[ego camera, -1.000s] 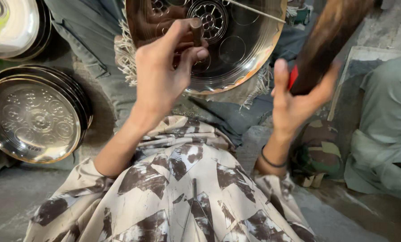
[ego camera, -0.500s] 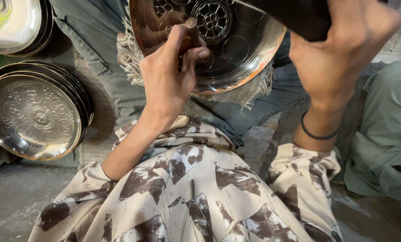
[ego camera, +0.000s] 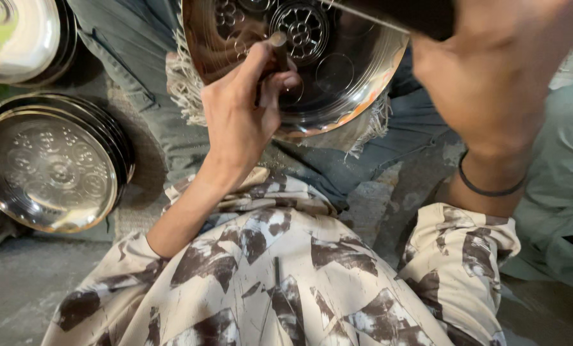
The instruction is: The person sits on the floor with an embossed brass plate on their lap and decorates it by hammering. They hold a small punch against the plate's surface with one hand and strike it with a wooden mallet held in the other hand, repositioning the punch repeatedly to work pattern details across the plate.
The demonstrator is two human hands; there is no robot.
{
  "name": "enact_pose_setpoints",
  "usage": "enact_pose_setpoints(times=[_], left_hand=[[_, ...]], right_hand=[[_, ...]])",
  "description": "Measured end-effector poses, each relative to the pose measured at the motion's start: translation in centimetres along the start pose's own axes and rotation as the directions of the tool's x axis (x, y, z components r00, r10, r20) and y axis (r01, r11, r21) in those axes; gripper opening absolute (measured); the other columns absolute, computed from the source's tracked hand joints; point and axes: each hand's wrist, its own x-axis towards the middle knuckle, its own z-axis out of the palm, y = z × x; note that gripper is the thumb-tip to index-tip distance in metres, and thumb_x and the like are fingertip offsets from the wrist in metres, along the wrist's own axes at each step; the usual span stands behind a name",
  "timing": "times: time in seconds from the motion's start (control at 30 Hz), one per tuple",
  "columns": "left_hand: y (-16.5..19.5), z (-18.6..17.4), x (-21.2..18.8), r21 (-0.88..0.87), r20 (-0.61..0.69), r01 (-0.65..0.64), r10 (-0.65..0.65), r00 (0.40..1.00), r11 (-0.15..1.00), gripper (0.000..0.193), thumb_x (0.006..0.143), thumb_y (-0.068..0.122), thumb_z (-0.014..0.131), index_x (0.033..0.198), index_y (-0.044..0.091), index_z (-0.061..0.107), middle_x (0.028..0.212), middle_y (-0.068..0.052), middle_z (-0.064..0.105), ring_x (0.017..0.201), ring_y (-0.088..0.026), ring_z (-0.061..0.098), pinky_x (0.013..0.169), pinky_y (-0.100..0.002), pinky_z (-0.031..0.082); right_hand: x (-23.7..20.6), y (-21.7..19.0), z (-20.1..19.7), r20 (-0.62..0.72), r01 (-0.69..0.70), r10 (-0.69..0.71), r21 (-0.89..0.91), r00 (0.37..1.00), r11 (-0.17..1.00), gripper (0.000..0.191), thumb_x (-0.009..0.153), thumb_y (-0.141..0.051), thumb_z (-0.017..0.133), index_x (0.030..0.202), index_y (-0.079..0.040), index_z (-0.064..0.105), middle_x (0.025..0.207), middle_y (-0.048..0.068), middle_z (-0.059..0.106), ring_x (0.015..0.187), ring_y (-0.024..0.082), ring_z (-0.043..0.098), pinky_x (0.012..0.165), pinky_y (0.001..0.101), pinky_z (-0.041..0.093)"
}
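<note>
From the head camera, the left hand (ego camera: pixel 245 112) pinches a short dark metal punch (ego camera: pixel 278 50) between thumb and fingers, its tip standing on the face of a polished round metal tray (ego camera: pixel 357 83) that rests on a frayed cloth (ego camera: pixel 182 90) across grey-trousered legs at the top of the view. The tray already bears embossed flower-like medallions, one of them (ego camera: pixel 299 27) just beside the punch. The right hand (ego camera: pixel 491 83) is raised high and close to the lens, fingers clenched round a dark handle (ego camera: pixel 402 14); the head of that tool is out of view, so what kind it is cannot be told for sure. A dark band (ego camera: pixel 491 189) sits on that wrist. The step in hand looks like stamping a pattern into the tray, with the punch placed and the striker lifted. A good blow would call for a steady, upright punch and fingers clear of its top. At left lies a stack of finished embossed trays (ego camera: pixel 49 170).
</note>
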Motion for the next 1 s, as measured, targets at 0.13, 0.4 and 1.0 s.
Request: enact_pose_setpoints(times=[0.13,0.4,1.0], left_hand=[[-0.2,0.1,0.1,0.018,-0.001,-0.005,0.005,1.0,1.0,0.025,0.1,-0.008,0.069,0.119,0.004,0.057,0.1,-0.008,0.076,0.093,-0.025,0.078,0.076,-0.033,0.058],[-0.2,-0.1,0.2,0.027,0.011,-0.031,0.03,0.999,0.999,0.028,0.097,-0.007,0.072,0.12,0.005,0.062,0.098,-0.01,0.076,0.091,-0.026,0.077,0.075,-0.033,0.058],[-1.7,-1.8,4.4,-0.118,0.422,-0.249,0.276,0.864,0.961,0.027,0.091,-0.006,0.072,0.116,0.003,0.065,0.093,-0.015,0.074,0.085,-0.031,0.075,0.071,-0.039,0.057]], right_hand=[[0.7,-0.8,-0.5,-0.111,0.007,0.01,0.157,0.994,0.988,0.039,0.1,-0.013,0.075,0.134,-0.005,0.058,0.125,0.014,0.058,0.114,0.031,0.055,0.095,0.0409,0.043],[4.5,-3.3,-3.9,0.048,0.24,-0.239,-0.012,0.97,0.971,0.05,0.095,-0.012,0.072,0.145,-0.019,0.066,0.104,-0.006,0.069,0.074,0.011,0.06,0.072,0.0284,0.043],[-1.0,-7.0,-3.9,0.156,-0.262,0.246,0.093,0.957,0.961,0.06,0.092,-0.007,0.085,0.146,-0.016,0.061,0.089,0.015,0.069,0.072,0.029,0.07,0.067,0.0402,0.056]])
